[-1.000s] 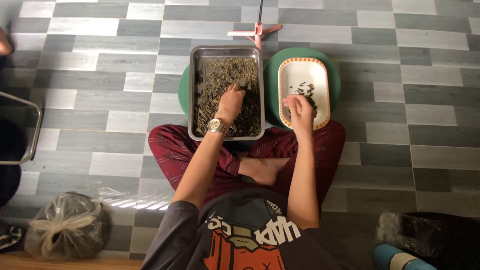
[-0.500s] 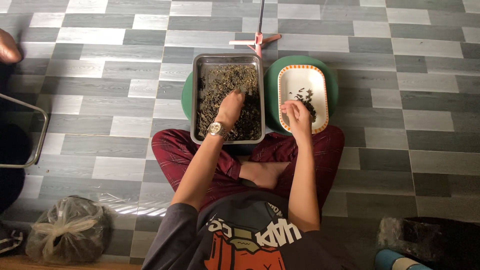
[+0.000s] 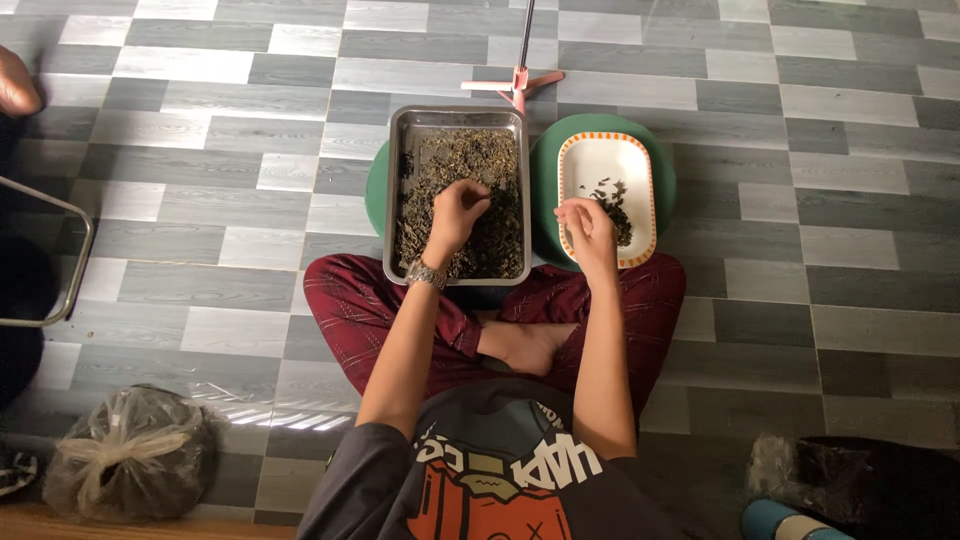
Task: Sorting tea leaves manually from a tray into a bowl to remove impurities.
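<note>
A person sits cross-legged on a grey tiled floor (image 3: 200, 200). In front of the knees a steel tray (image 3: 457, 118) lies with its long axis running away from the person, filled with dried leaves (image 3: 470, 160). Just to its right a white oval dish (image 3: 605, 160) with an orange rim lies the same way, on a round green stool (image 3: 660, 170); a few dark leaves (image 3: 612, 200) sit in it. A second green stool edge shows at the tray's left side.

The left hand (image 3: 455, 212), a watch (image 3: 425, 273) on its wrist, is down in the tray with fingers curled into the leaves; whether it grips any cannot be told. The right hand (image 3: 588, 225) hovers over the near end of the dish, fingertips pinched together; what they hold is too small to see.

Beyond the tray stands a pink stand foot (image 3: 516, 80). A tied clear bag (image 3: 125, 465) lies at the lower left, a metal chair leg (image 3: 70, 260) at the left edge, a dark bag (image 3: 860, 480) at the lower right.
</note>
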